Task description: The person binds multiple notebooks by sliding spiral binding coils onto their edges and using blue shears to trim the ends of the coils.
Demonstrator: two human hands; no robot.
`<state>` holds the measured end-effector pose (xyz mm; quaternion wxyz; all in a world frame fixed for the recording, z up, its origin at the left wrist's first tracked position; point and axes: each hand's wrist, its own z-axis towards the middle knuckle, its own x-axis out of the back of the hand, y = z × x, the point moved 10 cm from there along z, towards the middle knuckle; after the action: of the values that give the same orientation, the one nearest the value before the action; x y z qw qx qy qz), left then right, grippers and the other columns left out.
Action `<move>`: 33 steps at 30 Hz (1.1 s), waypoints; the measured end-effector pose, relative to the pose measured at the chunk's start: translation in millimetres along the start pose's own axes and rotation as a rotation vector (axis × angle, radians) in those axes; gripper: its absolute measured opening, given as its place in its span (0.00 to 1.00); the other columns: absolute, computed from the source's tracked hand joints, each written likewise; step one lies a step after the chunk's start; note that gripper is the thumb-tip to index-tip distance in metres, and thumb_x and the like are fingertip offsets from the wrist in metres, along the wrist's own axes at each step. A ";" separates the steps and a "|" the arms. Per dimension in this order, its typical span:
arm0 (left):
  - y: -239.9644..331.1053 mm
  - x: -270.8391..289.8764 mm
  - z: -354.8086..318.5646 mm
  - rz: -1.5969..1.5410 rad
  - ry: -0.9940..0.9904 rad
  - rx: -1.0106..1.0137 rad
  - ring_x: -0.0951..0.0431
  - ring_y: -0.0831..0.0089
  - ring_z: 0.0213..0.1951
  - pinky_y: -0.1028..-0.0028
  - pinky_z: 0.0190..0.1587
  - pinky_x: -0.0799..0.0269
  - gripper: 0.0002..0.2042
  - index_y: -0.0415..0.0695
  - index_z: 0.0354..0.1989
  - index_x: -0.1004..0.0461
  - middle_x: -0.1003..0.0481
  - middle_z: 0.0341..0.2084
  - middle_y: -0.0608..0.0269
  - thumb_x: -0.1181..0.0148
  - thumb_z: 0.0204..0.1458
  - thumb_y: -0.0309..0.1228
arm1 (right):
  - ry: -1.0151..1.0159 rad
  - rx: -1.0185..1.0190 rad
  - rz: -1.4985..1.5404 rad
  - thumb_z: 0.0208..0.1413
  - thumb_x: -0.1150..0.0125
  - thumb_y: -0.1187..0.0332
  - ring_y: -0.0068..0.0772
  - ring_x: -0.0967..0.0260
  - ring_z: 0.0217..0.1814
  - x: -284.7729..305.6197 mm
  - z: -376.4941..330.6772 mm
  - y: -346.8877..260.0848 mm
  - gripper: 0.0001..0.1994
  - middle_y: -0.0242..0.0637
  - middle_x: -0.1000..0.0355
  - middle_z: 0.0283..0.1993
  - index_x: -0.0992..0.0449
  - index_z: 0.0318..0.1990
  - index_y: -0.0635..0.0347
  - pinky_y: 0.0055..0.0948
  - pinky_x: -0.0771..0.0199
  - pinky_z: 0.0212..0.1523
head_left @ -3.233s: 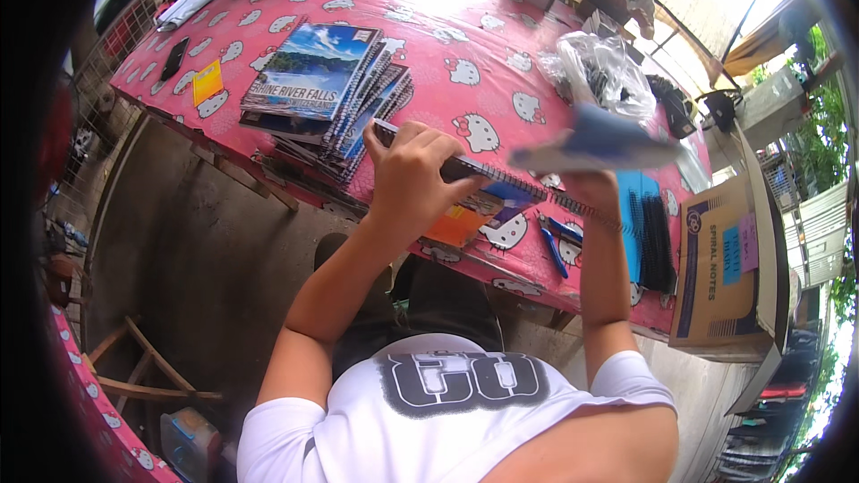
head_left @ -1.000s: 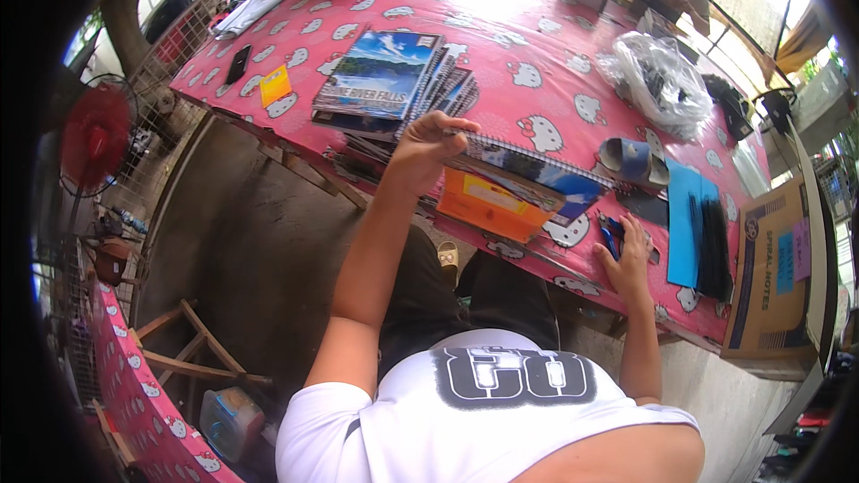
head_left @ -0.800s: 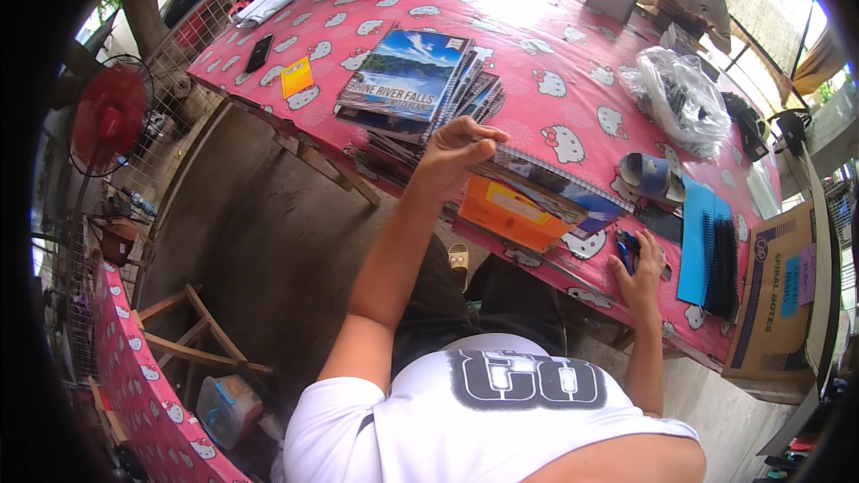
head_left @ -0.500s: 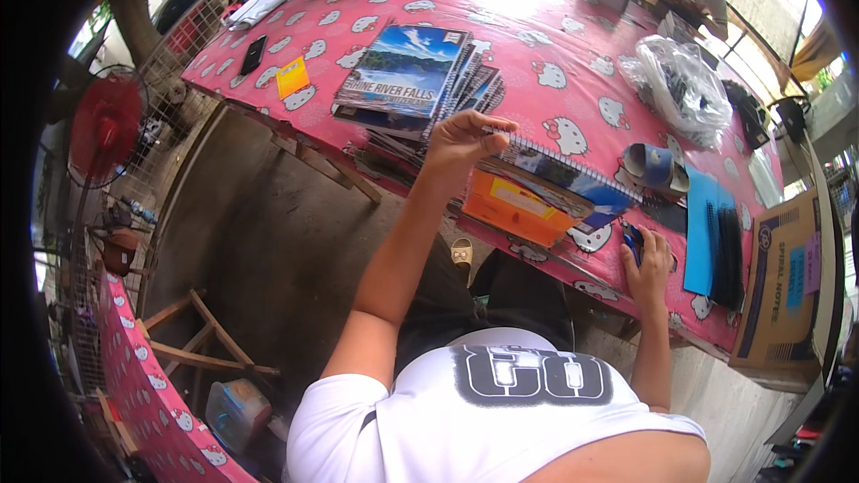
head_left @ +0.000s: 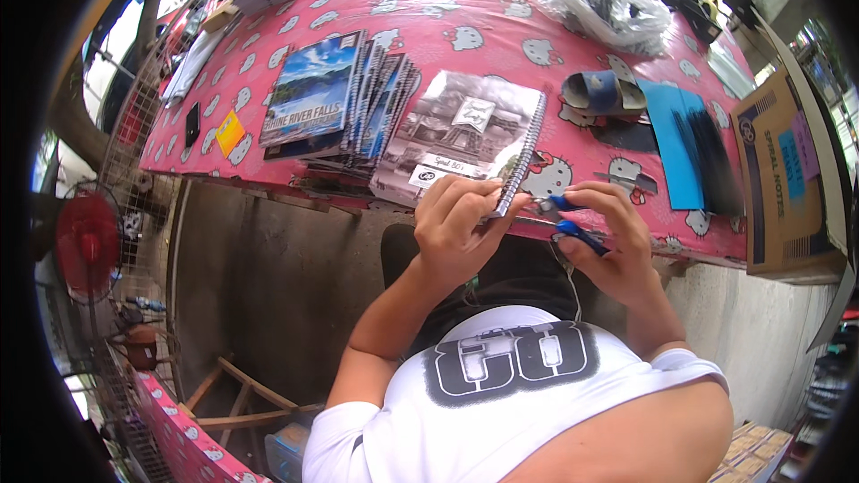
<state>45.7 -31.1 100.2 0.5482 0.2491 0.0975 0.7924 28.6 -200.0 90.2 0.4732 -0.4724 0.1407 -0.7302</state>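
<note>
Left hand (head_left: 461, 224) pinches the near corner of a grey spiral notebook (head_left: 461, 145), fingers curled together over the cover right by the wire spiral, apparently steadying that end. The notebook lies flat at the table's near edge, spiral on the right, partly overlapping a fanned stack of notebooks (head_left: 344, 103) with a landscape cover on top.

Right hand (head_left: 608, 237) grips blue-handled pliers (head_left: 564, 215), fingers wrapped tight round the handles, tip pointing at the lower end of the spiral, just beside the left fingertips. Tool tip is too small to tell if it bites the wire.

Pink cartoon-print tablecloth (head_left: 465, 0) covers the table. Blue covers (head_left: 676, 139), a cardboard box (head_left: 787, 179) and a plastic bag (head_left: 608, 0) lie to the right.
</note>
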 end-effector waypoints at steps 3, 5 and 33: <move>-0.1 -7.7 -6.7 -0.012 0.047 -0.018 0.24 0.68 0.25 0.72 0.26 0.31 0.14 0.42 0.26 0.28 0.22 0.26 0.59 0.26 0.34 0.21 | -0.038 -0.028 0.013 0.47 0.33 0.66 0.47 0.33 0.50 -2.6 -5.9 5.6 0.22 0.44 0.31 0.47 0.30 0.50 0.60 0.40 0.33 0.49; 1.8 -12.6 -5.9 -0.006 0.021 -0.030 0.24 0.68 0.25 0.72 0.27 0.31 0.14 0.42 0.26 0.28 0.22 0.27 0.60 0.27 0.34 0.21 | -0.051 -0.013 -0.047 0.47 0.33 0.66 0.47 0.34 0.51 -1.2 -6.0 3.1 0.22 0.45 0.31 0.48 0.30 0.49 0.59 0.40 0.33 0.48; -166.4 85.6 245.2 0.550 -0.348 -0.310 0.26 0.72 0.24 0.70 0.28 0.30 0.08 0.42 0.37 0.24 0.25 0.25 0.60 0.45 0.57 0.33 | -0.106 -0.043 -0.126 0.42 0.31 0.62 0.51 0.37 0.57 -25.6 62.7 57.8 0.29 0.49 0.38 0.58 0.32 0.54 0.60 0.43 0.35 0.54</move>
<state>281.6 81.6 263.8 0.3540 0.3110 -0.1892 0.8615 115.2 -193.4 70.5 0.4226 -0.5284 0.1013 -0.7294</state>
